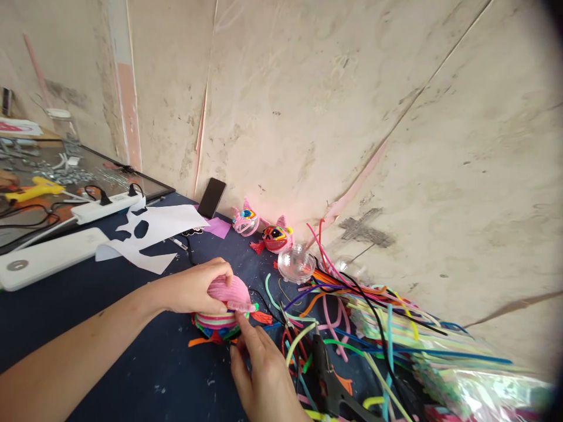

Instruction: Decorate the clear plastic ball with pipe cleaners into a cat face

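My left hand (206, 288) grips a round pipe-cleaner ornament (229, 291) from the left, thumb across its front and fingers curled over the top. The ornament is pink above, with white, pink, green and blue bands below and orange ends sticking out at its sides. A short pink pipe-cleaner piece (241, 306) with a green tip lies across its right side. My right hand (263, 363) pinches the ornament's lower right edge, the index fingertip just under that piece. What lies between its thumb and finger is hidden. Loose pipe cleaners (338, 328) spread to the right.
A black hot glue gun (328, 375) and scissors (288, 322) lie close to my right hand. Behind are two finished-looking ornaments (276, 235), a clear plastic dome (296, 264) and a phone (212, 198) against the wall. Cut white paper (165, 225) and a power strip (105, 206) lie left.
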### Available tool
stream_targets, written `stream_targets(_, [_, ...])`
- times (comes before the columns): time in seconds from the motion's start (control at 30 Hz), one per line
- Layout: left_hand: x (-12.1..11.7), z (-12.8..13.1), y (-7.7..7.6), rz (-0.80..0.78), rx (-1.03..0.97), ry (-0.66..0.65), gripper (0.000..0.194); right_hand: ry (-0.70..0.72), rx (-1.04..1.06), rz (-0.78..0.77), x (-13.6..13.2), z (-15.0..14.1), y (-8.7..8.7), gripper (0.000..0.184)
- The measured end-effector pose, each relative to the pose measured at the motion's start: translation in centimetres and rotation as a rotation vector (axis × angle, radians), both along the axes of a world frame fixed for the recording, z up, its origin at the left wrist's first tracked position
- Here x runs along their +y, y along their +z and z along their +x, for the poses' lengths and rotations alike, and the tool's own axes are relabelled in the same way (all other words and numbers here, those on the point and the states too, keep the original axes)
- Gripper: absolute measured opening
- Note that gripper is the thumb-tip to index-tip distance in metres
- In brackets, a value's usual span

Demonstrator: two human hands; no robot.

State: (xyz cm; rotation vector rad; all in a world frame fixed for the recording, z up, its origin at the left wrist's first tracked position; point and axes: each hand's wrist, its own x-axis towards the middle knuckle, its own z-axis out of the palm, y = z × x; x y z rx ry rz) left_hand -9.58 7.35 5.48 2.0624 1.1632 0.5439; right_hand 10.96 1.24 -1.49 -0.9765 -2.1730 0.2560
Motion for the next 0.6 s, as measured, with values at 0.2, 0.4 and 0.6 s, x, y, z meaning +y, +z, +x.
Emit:
stream_targets(0.2, [0.2,0.0,-0.2,0.003,-0.008,-0.007,0.024,0.06,0.165,-0.358,-0.1,-0.1,0.8,0.043])
stream_targets(0.4, [0.1,-0.1,-0.1,-0.004,-0.003,0.006,0.025,0.026,0.291,-0.228,-0.2,0.5,1.1,0.022])
stream_targets(0.6, [0.3,-0.1,-0.2,0.005,0.005,0.026,0.025,-0.003,0.086,0.095,0.2,0.7,1.1,0.028])
